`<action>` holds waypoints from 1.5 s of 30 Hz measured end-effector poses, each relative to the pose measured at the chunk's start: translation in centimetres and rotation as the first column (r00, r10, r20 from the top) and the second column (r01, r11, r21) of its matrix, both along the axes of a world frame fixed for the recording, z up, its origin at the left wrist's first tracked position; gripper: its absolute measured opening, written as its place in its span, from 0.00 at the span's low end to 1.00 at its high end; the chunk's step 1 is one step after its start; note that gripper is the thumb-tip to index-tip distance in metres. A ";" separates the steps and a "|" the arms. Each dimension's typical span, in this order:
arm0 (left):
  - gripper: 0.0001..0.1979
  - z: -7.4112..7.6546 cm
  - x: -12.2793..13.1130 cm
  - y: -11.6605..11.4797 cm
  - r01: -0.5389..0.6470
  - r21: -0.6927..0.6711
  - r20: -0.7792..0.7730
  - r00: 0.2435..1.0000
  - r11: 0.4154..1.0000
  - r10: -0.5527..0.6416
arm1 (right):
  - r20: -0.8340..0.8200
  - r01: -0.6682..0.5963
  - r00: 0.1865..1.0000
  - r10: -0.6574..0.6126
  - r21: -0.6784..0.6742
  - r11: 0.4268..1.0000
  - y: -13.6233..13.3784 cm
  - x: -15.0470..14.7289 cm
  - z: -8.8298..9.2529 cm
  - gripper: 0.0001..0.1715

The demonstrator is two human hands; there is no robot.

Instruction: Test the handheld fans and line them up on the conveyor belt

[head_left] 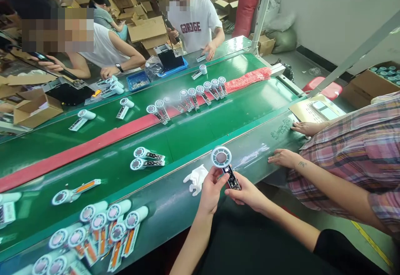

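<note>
- A round white housing [221, 156] with a black circuit board [231, 178] attached is being held just above the near edge of the green table [256, 152].
- The housing's lower rim is being gripped by the closed fingers of the left hand [212, 189].
- The circuit board is being pinched by the right hand [246, 194], whose fingers are curled around it.
- A white glove [196, 179] is being left on the table, just beside the left hand.
- Two similar units [147, 159] are being carried on the green belt [200, 141] nearby, with a larger cluster [100, 233] lying toward the lower left.
- The table's edge is being touched by a co-worker's two hands [284, 157], beside a plaid sleeve [353, 154].
</note>
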State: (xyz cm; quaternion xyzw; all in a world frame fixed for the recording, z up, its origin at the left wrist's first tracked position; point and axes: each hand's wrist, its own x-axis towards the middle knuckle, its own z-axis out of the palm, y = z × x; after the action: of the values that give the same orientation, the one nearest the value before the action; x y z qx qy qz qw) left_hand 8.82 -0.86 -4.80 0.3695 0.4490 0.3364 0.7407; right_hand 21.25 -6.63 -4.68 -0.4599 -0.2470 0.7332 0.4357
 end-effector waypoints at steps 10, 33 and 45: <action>0.23 -0.2 -0.5 -1.1 0.079 -0.026 0.114 0.991 0.997 -0.076 | 0.602 -0.086 0.797 -0.049 0.193 0.977 -1.1 0.9 0.5 0.16; 0.29 -12.2 -10.3 -1.2 -0.061 -0.256 -0.370 0.928 0.965 -0.040 | 0.300 -0.150 0.932 0.205 -0.196 0.969 -12.4 5.9 -13.5 0.13; 0.25 -8.7 -6.8 -3.4 0.228 -0.200 -0.235 0.933 0.953 -0.273 | 0.302 -0.169 0.931 0.207 -0.149 0.974 -9.7 4.0 -11.1 0.13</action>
State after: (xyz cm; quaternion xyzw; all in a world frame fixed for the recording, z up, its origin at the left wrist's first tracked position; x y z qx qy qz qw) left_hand 2.04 -4.22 -13.49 0.4002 0.5183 0.1482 0.7411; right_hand 25.27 -16.36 -15.81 -0.5708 -0.3118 0.7021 0.2899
